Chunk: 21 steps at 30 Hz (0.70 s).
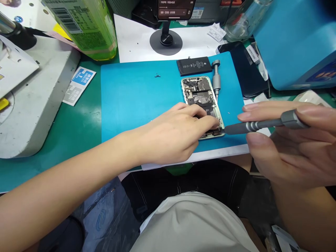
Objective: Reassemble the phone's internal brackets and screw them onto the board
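1. Far left, off the mat: a grey machine base [31,105], a green bottle [86,28] behind it and a small blue-and-white packet [78,85] on the green bench, all set apart from the working patch.
2. Across the middle: a blue mat [131,98], bare on its left half, likely a plain ground on which small parts show up.
3. In from the lower left: the left hand [178,136], palm down, fingers loosely curved and gripping nothing. Fingertips pressed onto the near end of the opened phone, apparently to stop it sliding.
4. Behind, beyond the mat: a phone stand [166,40] with a lit screen tilted toward the worker, readable at a glance.
5. On the right part of the mat: the opened phone [201,94], flat, insides up, near end hidden under the fingers. Just past its far end, a loose black battery [193,66]; beside its right edge, a spare driver [216,78], close at hand.
6. From the right: the right hand [294,147], closed in a pinch on a screwdriver [262,124], thumb below and fingers above. Held nearly level, tip at the phone's near right corner; contact with a screw impossible to tell.
7. Far right: a black panel [249,77], a glass jar [244,17] and a blue box [296,42], pushed to the bench edge.
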Each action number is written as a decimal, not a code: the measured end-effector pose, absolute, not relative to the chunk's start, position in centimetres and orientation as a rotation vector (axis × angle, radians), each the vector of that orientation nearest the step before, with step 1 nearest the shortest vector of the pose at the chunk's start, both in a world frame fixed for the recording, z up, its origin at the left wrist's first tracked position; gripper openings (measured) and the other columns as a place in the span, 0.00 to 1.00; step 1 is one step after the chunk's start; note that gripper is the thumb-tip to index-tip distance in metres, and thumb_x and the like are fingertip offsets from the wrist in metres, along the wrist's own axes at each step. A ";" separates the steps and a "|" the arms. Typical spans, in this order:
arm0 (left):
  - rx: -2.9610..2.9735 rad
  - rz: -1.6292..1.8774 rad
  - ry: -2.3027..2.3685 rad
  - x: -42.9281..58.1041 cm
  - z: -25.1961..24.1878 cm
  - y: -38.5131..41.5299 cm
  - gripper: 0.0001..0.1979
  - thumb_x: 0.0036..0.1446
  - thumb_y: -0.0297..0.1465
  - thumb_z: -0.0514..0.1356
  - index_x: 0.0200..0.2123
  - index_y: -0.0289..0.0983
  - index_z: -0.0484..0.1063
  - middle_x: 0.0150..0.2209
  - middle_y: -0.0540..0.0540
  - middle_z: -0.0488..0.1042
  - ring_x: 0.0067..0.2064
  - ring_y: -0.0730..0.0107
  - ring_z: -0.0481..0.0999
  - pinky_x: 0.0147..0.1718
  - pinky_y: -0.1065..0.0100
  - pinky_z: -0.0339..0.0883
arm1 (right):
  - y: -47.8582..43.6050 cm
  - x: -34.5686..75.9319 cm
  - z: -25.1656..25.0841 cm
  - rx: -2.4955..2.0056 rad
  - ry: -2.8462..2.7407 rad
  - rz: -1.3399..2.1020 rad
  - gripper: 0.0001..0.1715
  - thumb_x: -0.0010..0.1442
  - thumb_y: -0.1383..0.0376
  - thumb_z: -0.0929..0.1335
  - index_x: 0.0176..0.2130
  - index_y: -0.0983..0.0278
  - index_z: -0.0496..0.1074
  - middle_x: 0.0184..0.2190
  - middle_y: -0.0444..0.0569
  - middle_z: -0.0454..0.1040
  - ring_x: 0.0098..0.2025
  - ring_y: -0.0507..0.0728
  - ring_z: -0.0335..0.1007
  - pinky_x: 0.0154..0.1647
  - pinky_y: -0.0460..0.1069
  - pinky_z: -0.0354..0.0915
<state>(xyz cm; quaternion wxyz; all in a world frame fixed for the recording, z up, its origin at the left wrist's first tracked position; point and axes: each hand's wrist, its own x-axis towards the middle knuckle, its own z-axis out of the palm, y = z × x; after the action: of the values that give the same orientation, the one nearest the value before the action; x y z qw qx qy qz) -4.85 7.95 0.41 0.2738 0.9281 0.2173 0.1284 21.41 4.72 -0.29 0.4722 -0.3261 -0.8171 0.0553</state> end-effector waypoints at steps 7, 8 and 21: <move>2.490 0.336 0.581 -4.8 0.5 8.0 0.25 0.70 0.21 0.48 0.66 0.31 0.70 0.59 0.35 0.79 0.64 0.55 0.72 0.59 0.54 0.64 | 5.8 22.8 -0.6 -0.588 -2.091 -0.012 0.51 0.52 0.77 0.80 0.70 0.57 0.71 0.55 0.46 0.78 0.56 0.62 0.82 0.49 0.56 0.81; 2.491 0.336 0.584 -4.8 0.5 8.0 0.25 0.70 0.21 0.48 0.66 0.31 0.70 0.59 0.35 0.79 0.64 0.55 0.72 0.59 0.54 0.64 | 5.8 22.9 -0.6 -0.609 -2.091 0.002 0.51 0.53 0.78 0.78 0.71 0.56 0.71 0.56 0.46 0.79 0.56 0.62 0.82 0.50 0.57 0.81; 2.503 0.342 0.590 -4.9 0.5 8.0 0.25 0.70 0.21 0.48 0.65 0.31 0.70 0.59 0.36 0.79 0.64 0.55 0.72 0.59 0.54 0.64 | 5.1 22.8 -0.7 -0.776 -2.067 0.041 0.52 0.54 0.72 0.81 0.71 0.48 0.69 0.50 0.41 0.80 0.48 0.56 0.82 0.54 0.58 0.80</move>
<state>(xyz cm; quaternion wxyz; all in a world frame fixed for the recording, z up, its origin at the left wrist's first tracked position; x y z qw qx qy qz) -4.90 8.01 0.53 0.2703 0.9289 0.2190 0.1271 22.75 5.07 -0.74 0.4497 -0.3139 -0.8360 0.0166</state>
